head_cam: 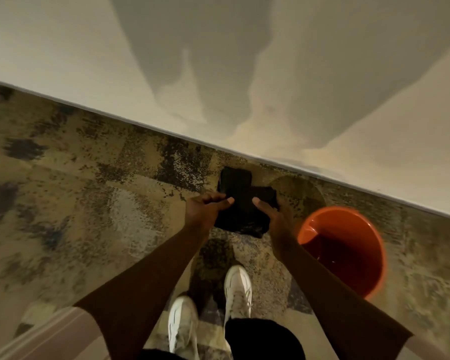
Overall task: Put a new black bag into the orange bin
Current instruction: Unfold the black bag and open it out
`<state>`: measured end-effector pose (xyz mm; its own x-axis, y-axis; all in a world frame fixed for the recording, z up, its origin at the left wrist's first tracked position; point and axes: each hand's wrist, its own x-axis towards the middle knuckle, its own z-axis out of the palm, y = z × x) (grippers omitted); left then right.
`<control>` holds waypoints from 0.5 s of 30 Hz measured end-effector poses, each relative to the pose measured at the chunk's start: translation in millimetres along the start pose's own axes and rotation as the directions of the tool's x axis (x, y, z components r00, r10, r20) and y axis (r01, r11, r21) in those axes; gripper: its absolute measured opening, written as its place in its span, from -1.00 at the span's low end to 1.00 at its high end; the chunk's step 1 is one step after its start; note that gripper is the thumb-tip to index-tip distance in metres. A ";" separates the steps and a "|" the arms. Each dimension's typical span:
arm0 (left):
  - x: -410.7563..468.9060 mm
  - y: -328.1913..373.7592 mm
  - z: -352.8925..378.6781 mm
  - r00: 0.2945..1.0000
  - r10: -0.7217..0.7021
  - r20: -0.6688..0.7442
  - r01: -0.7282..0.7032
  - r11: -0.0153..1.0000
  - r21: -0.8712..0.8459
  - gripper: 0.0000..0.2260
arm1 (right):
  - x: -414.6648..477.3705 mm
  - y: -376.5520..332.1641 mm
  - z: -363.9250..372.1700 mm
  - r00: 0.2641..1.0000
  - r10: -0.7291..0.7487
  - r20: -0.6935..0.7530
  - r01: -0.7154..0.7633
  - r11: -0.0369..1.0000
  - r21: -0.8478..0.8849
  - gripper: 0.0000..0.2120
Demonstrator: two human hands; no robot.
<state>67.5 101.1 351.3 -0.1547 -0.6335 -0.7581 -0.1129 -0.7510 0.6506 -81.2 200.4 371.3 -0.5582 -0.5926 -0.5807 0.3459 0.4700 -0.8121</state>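
Both hands clamp a folded black bag point(240, 203) at waist height over patterned carpet point(89, 203): left hand point(204, 207) curled round its left edge w/ thumb pressed on top, right hand point(272, 214) gripping the right side, thumb on top, fingers tucked under and out of sight. Bag is partly unfolded, one flap sticking up toward the wall point(63, 48), another jutting right; its lower edge is crumpled and hard to read against the dark carpet blotches. Orange bin point(343, 252) stands on the carpet just right of the right forearm, apart from the bag, near the baseboard; no liner shows inside, though the interior is shadowed and the forearm covers part of the near-left rim. Rim at far right is smeared by motion blur. Two white sneakers point(238, 288) show below the arms, the left one blurred; dark shorts are cut off at the frame bottom. Soft shadows of the person fall across the wall. Pale edge at bottom left can't be identified.
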 end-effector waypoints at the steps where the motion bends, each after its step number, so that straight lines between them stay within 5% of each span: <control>1: -17.7 9.9 -0.8 1.000 0.015 0.015 -0.016 0.999 0.048 -0.88 | -11.7 -5.3 0.4 0.999 -0.030 -0.025 0.028 0.998 -0.058 -0.75; 7: -105.3 64.2 -8.7 0.981 0.107 -0.162 -0.090 0.990 0.112 -0.92 | -88.3 -41.0 3.1 0.977 -0.212 -0.012 0.206 0.959 -0.195 -0.58; 9: -130.3 80.4 -16.6 0.981 0.122 -0.152 -0.117 0.992 0.041 -0.85 | -118.5 -54.2 -1.3 0.969 -0.247 0.014 0.244 0.948 -0.206 -0.58; 12: -164.3 103.9 -29.6 0.976 0.110 -0.187 -0.123 0.991 -0.060 -0.71 | -160.5 -72.6 -11.3 0.950 -0.309 0.046 0.312 0.928 -0.204 -0.89; 15: -192.1 126.7 -41.3 0.984 -0.011 -0.176 -0.043 0.954 -0.295 -0.71 | -196.8 -82.9 -21.7 0.926 -0.363 0.099 0.377 0.894 -0.242 -0.82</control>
<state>123.5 120.0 577.6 0.0217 -0.6485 -0.7609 0.1886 -0.7448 0.6401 -16.3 292.3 554.1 -0.5677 -0.7847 -0.2488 -0.0833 0.3555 -0.9310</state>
